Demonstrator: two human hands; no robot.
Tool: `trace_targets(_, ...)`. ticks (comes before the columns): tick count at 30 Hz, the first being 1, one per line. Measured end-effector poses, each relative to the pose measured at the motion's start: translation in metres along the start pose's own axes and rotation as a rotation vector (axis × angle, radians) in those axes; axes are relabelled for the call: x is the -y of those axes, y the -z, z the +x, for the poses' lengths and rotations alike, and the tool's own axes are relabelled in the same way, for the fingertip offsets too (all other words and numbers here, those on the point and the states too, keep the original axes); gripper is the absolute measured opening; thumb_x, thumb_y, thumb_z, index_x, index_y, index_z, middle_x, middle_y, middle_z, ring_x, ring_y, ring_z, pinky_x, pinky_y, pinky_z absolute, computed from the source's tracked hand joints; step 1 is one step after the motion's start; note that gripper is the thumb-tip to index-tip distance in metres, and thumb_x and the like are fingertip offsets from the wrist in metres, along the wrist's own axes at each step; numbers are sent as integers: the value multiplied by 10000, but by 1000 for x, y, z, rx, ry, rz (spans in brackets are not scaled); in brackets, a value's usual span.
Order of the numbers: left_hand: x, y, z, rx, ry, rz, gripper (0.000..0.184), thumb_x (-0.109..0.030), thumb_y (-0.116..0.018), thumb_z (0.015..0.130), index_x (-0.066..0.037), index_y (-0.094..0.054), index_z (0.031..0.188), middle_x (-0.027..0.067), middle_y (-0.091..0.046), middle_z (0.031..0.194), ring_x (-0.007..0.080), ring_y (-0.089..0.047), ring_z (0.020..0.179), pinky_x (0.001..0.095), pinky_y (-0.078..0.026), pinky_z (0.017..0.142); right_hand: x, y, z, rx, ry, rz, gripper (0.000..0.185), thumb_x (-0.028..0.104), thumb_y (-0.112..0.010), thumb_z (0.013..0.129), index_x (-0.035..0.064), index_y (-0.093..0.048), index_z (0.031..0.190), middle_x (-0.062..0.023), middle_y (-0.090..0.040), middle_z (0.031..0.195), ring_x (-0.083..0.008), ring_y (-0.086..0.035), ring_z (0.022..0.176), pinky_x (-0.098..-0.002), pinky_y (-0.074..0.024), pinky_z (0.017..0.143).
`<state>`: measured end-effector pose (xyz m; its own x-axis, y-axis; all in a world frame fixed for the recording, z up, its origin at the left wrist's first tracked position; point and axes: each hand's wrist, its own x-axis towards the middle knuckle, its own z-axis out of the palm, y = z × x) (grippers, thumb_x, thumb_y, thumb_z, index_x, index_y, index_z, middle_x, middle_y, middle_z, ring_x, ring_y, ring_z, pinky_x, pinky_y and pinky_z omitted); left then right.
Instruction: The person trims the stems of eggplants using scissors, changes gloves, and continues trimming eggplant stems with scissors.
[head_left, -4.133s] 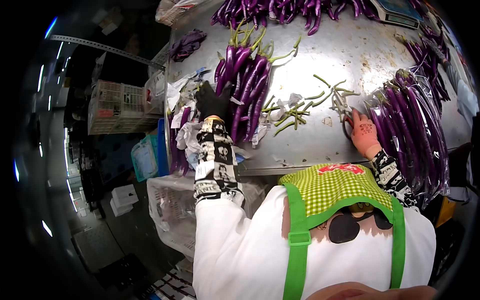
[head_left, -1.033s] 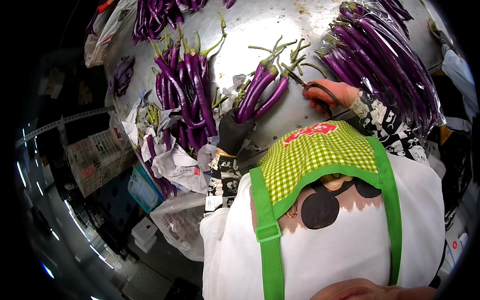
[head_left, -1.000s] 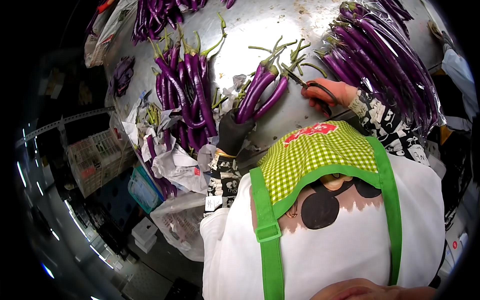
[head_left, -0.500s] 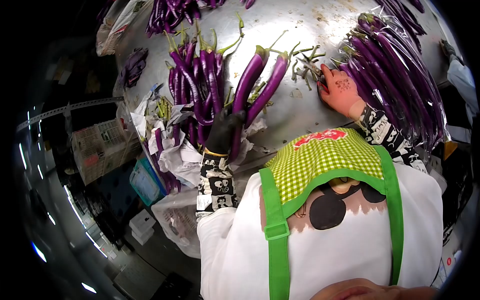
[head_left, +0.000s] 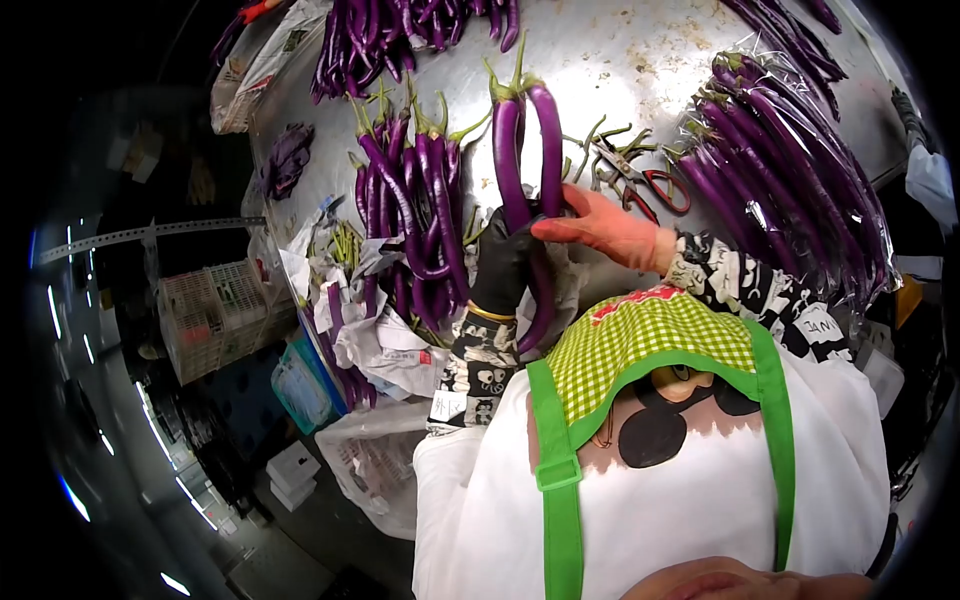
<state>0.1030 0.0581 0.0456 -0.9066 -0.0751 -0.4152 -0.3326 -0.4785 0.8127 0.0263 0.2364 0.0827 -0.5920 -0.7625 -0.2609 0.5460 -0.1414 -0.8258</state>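
Observation:
In my left hand (head_left: 503, 265), which wears a black glove, are two long purple eggplants (head_left: 508, 160), stems pointing away from me. My right hand (head_left: 612, 236), in an orange-red glove, closes on the right-hand eggplant (head_left: 549, 130) beside the left hand's fingers; its fingertips are partly hidden behind it. Red-handled scissors (head_left: 640, 184) lie on the metal table (head_left: 630, 60) beyond the right hand, among cut green stems (head_left: 625, 140). Left of my hands, a heap of eggplants (head_left: 435, 190) rests partly on crumpled paper (head_left: 385, 350).
Eggplants in a clear plastic bag (head_left: 790, 170) lie on the right. More eggplants (head_left: 375, 40) are at the far left of the table, near a crumpled dark purple glove (head_left: 288, 160). A plastic crate (head_left: 215, 310) stands below the table's left side.
My right hand has let go of the scissors, leaving them on the table, and moved left onto the eggplants. The two eggplants now stand closer together and straighter in my left hand.

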Motion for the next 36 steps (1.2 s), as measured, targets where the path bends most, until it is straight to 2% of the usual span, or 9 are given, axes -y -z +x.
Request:
trace_targets(9,-13,-34,-13,-109,-110,366,257,-11,-771,811,25,-671,1044,76,-718,882,110,-663,722,249,-508,610,-29,12,13,-368,67,51,388,340,-764,887,13,-681,1078,-45,-690,995,-102,-616,877,-263,-478,775)
trace_targets(12,5,-18,-7,-175,-132,339,365,-84,-851,756,7,-596,1001,71,-695,872,118,-654,727,277,-522,601,-28,22,13,-548,45,237,517,376,-736,899,0,-590,1224,-106,-688,1024,-165,-655,768,-296,-511,713)
trace_targets(18,0,-34,-11,-229,-361,611,485,-178,-897,715,22,-582,1025,100,-700,884,134,-662,768,300,-541,671,-11,2,9,-224,148,259,489,355,-757,902,36,-609,1242,-62,-686,1107,-153,-648,972,-303,-499,923)
trace_targets(22,-5,-30,-14,-200,-236,535,473,-201,-886,735,24,-594,1032,80,-705,909,144,-658,760,315,-542,684,-17,9,13,-326,91,250,386,273,-799,857,34,-672,1133,-37,-705,1030,-129,-644,924,-282,-502,859)
trace_targets(26,-16,2,-10,-254,-166,301,257,-200,-683,943,35,-651,1041,81,-695,930,141,-636,860,300,-506,800,-34,33,10,-463,144,204,243,223,-756,875,48,-709,1038,-26,-704,936,-125,-641,820,-268,-517,774)
trace_targets(27,-23,7,-15,-162,-377,628,284,-206,-510,1034,29,-662,1081,90,-691,964,159,-628,909,307,-480,862,-40,42,11,-442,184,193,212,216,-710,913,54,-710,1049,-22,-702,930,-120,-639,818,-267,-522,771)
trace_targets(31,-21,45,-9,39,-621,746,322,-172,-373,1041,23,-599,1163,128,-676,996,230,-664,946,343,-515,812,-51,68,17,-347,243,10,249,192,-546,1019,53,-654,1194,-31,-703,982,-117,-641,896,-286,-540,831)
trace_targets(34,-12,67,-10,68,-450,705,280,-87,-380,1029,19,-575,1201,119,-666,1035,234,-663,980,340,-528,845,-45,78,13,-170,62,365,264,148,-503,1037,44,-609,1255,-73,-686,1127,-136,-624,1032,-300,-536,900)
trace_targets(36,-17,55,-17,143,-204,218,257,-40,-406,1019,34,-553,1217,118,-651,1070,229,-651,1011,337,-527,863,-49,73,15,-164,212,242,260,141,-512,1030,36,-612,1246,-89,-683,1137,-152,-637,1018,-310,-537,917)
